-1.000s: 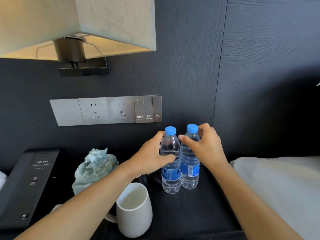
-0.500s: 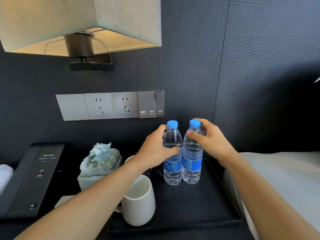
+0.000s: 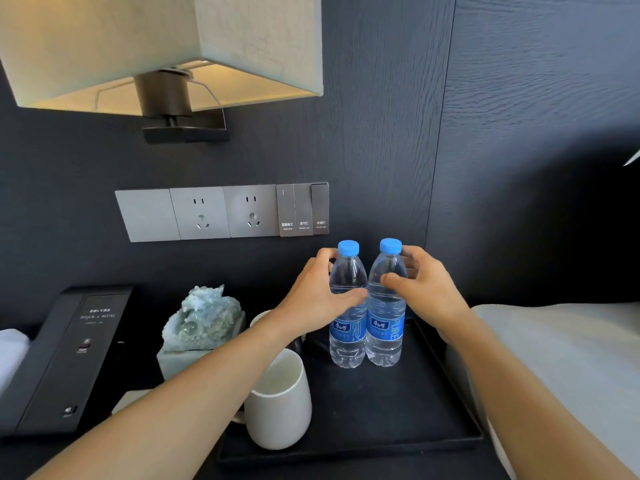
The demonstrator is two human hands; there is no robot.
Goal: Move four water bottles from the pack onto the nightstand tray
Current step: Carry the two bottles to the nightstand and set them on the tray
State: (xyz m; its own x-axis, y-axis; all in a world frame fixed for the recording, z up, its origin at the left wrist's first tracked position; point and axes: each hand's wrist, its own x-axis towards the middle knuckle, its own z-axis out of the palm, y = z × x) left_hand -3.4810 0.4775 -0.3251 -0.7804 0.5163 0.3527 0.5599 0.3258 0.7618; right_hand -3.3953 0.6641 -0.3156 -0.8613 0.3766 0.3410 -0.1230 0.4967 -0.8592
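Bottles of clear water, each with a blue cap and blue label, upright and touching side by side at the rear of the black tray (image 3: 363,441). The left hand (image 3: 318,299) is wrapped around the left bottle (image 3: 347,320); the right hand (image 3: 424,289) is wrapped around the right bottle (image 3: 385,317). A white mug (image 3: 280,407) stands at the tray's front left corner; the tray floor in front of the bottles lies bare to the raised front rim. A bed edge (image 3: 554,358) borders the tray's right side.

Right bottle (image 3: 387,306) label – "PURE"; black box (image 3: 69,355) print – too blurred.
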